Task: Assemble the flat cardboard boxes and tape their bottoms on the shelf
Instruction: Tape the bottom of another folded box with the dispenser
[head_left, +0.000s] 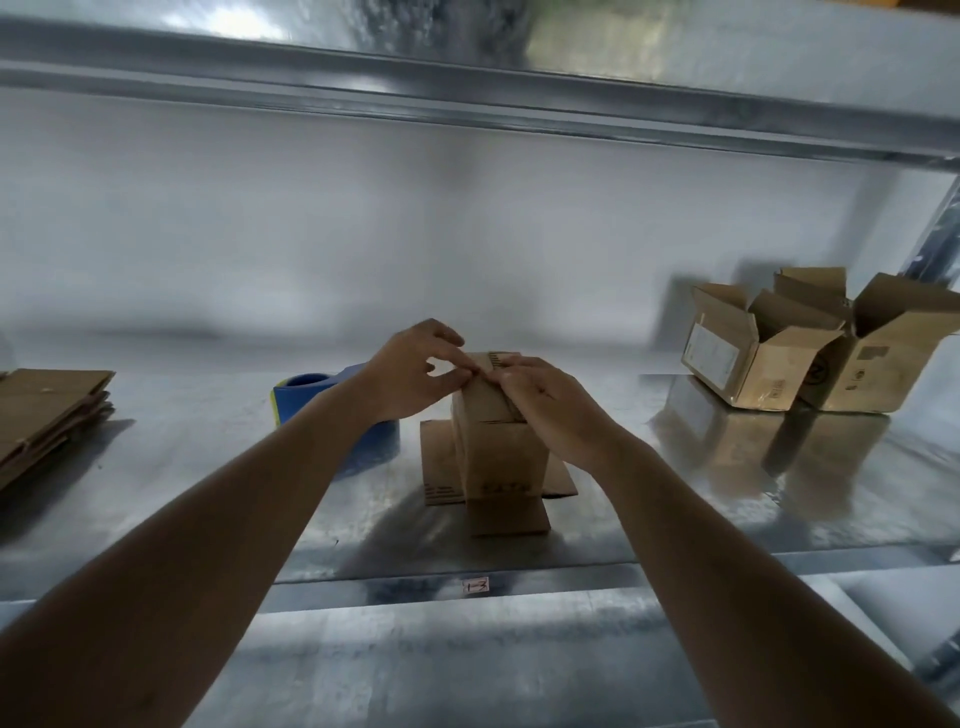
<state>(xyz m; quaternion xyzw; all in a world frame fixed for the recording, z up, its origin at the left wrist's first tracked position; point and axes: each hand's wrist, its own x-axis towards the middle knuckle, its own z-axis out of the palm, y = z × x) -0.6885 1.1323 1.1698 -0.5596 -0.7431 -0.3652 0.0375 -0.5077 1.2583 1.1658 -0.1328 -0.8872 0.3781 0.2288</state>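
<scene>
1. Shelf (208, 467): shiny metal deck with a pale back wall behind. The upper shelf (467, 98) crosses the top of the view, and its top is cut off. The front lip carries a small tag (476, 586) with handwriting, maybe "1-3", but it's hard to read.
2. Your arms come in from the bottom corners, cut off by the frame edge.
3. Two open boxes (810, 353) sit far right on the shelf, touching each other, flaps up. The left one has a pale label on its side, and the right one has small printed marks. Both are too blurred to read.
4. Flat stack (47, 410): folded cardboard at far left, with the left part out of frame.
5. Box (498, 452): mid shelf, standing upright with its bottom end up. Its lower flaps are splayed flat on the deck. There are dark printed bars on the left flap and faint marks low on the front, unreadable.
6. Tape gun (311, 400): blue, just left of the box, mostly hidden behind your left forearm. Only the roll shows, plus a yellow-green edge.
7. Left hand (415, 371): at the top left edge of the box, with fingertips pinching at the flap.
8. Right hand (550, 405): lies over the top right of the box, fingers curled onto the flap. It hides that corner.
9. I can't tell whether there's tape on the seam, because the hands cover it.
</scene>
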